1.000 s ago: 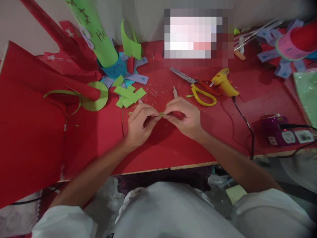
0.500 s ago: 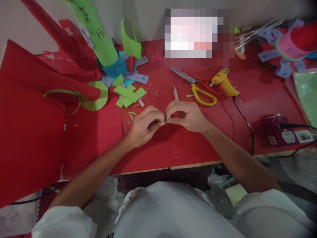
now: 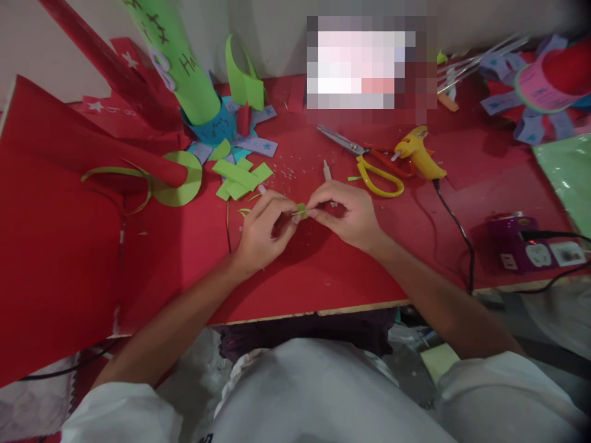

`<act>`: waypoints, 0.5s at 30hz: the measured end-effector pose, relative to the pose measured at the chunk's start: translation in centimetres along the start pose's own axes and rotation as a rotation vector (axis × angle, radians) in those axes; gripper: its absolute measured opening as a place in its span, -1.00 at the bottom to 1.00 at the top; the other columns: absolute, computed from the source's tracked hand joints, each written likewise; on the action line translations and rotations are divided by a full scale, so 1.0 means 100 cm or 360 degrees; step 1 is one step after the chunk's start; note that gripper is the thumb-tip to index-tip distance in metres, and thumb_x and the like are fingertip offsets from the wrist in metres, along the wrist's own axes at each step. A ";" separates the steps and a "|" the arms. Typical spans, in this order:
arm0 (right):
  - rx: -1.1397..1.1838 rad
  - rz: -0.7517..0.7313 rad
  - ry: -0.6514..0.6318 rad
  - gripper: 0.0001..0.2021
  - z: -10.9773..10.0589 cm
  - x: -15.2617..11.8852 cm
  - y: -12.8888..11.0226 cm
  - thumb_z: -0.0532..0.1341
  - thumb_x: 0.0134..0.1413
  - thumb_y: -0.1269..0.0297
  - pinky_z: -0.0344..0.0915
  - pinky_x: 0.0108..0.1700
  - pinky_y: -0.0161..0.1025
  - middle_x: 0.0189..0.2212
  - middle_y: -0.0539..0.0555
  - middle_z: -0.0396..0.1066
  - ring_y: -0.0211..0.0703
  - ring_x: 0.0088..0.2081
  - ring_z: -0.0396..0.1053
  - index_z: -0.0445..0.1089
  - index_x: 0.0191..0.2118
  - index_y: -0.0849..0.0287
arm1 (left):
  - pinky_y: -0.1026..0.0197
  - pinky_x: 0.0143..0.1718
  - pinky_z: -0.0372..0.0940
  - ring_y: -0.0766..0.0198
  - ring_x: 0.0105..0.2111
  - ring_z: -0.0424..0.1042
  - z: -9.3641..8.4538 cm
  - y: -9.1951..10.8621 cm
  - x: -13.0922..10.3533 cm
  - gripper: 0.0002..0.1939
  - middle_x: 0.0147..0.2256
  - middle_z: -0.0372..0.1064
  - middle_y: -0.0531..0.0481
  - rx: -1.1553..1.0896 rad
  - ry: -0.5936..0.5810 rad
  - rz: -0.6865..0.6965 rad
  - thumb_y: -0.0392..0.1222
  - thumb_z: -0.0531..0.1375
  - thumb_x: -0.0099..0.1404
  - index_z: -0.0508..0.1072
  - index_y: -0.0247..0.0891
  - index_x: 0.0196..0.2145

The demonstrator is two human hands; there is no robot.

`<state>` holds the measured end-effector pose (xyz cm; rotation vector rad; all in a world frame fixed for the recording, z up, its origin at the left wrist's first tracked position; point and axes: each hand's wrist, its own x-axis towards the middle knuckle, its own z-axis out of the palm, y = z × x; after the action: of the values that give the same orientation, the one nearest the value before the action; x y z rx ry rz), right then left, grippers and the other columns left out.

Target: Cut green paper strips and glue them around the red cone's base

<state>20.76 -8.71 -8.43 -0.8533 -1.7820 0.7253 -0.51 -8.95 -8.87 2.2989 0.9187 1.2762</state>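
Between my two hands is a small green piece (image 3: 301,211), pinched at its left side by the thumb and fingers of my left hand (image 3: 268,231). The fingertips of my right hand (image 3: 351,212) pinch its right side. Both hands are just above the red table (image 3: 295,283). Several flat green strips (image 3: 242,178) lie crossed in a pile beyond my left hand. A pale pen-like stick (image 3: 327,170) lies just beyond my right hand. Scissors with yellow and red handles (image 3: 381,178) rest to the right of it.
A yellow glue gun (image 3: 422,154) with a black cord lies at the right. Farther right is a purple power box (image 3: 517,243). A green tube (image 3: 194,80) in a blue base stands at the back left. A large red sheet (image 3: 55,246) rises at the left.
The green piece, mostly hidden between the fingertips before, now shows more. The fingertips have risen slightly away from me and drawn a little apart.
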 end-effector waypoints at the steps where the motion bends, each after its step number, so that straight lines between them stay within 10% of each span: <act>1: -0.0029 -0.0010 0.0003 -0.71 0.000 0.000 -0.001 0.33 0.36 -0.02 0.40 -0.24 -0.21 -0.38 0.02 0.55 -0.18 -0.33 0.47 0.55 -0.28 0.08 | 0.24 -0.35 0.32 0.28 -0.28 0.44 0.000 0.000 0.000 -0.98 -0.26 0.46 -0.04 0.0002 0.0008 -0.0001 -0.28 0.22 0.47 0.43 -0.20 -0.17; 15: -0.0273 -0.0170 0.0065 -0.90 0.007 -0.008 -0.009 0.29 0.38 0.31 0.44 -0.22 -0.17 -0.35 0.02 0.56 -0.16 -0.31 0.51 0.52 -0.24 0.05 | 0.23 -0.28 0.36 0.26 -0.24 0.46 -0.001 0.006 0.001 -0.87 -0.26 0.46 -0.03 0.0029 0.0044 0.0036 -0.41 0.20 0.39 0.44 -0.21 -0.17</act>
<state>20.06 -9.90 -8.38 -0.8721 -1.8571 0.4877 -0.34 -9.32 -8.36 2.3170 0.9198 1.3172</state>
